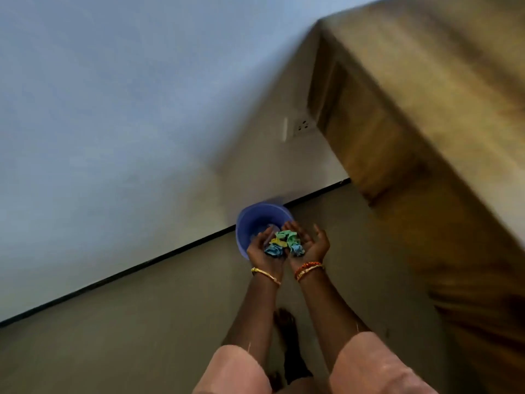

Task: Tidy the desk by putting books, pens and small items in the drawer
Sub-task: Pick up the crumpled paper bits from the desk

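My left hand [262, 248] and my right hand [311, 244] are cupped together, palms up, and carry several crumpled paper balls [284, 243] in green, yellow and blue. Both hands hover just over the near rim of a blue plastic bin [255, 218] that stands on the floor against the wall. The wooden desk [426, 89] fills the right side of the view, blurred by motion. No drawer, books or pens can be made out.
A pale wall [113, 123] runs along the left with a dark skirting line [170, 251] at the floor. A white wall socket [302, 126] sits beside the desk. My bare foot [284, 322] stands on the beige floor below my arms.
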